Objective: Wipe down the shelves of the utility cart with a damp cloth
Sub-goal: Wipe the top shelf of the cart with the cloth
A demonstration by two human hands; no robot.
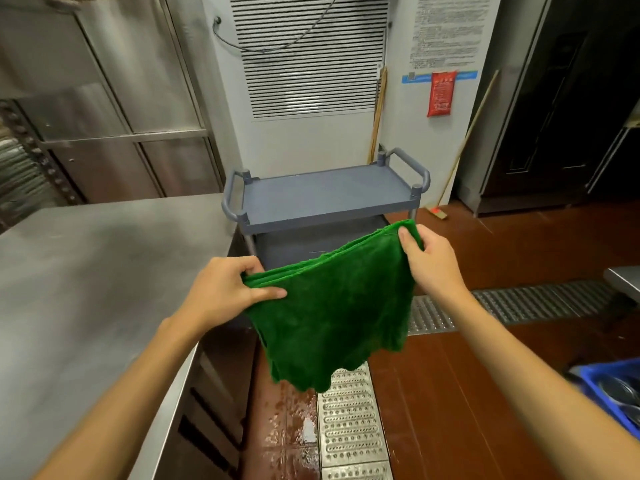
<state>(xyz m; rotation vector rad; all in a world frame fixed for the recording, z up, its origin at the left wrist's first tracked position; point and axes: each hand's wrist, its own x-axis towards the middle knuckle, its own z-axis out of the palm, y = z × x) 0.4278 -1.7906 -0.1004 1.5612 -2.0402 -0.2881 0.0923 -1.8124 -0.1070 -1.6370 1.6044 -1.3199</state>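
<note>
The cloth (pixel 339 313), soft, limp and probably light, hangs folded in mid-air near the cart (pixel 325 199), its top corners pinched by left grip (pixel 221 289) and right grip (pixel 433 261), a sound hold.

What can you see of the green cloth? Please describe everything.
The green cloth is plush, towel-like, folded in layers along its top edge. It hangs spread in the air before the grey cart, lower edge uneven. The left hand pinches its top left corner, the right hand the higher top right corner.
</note>
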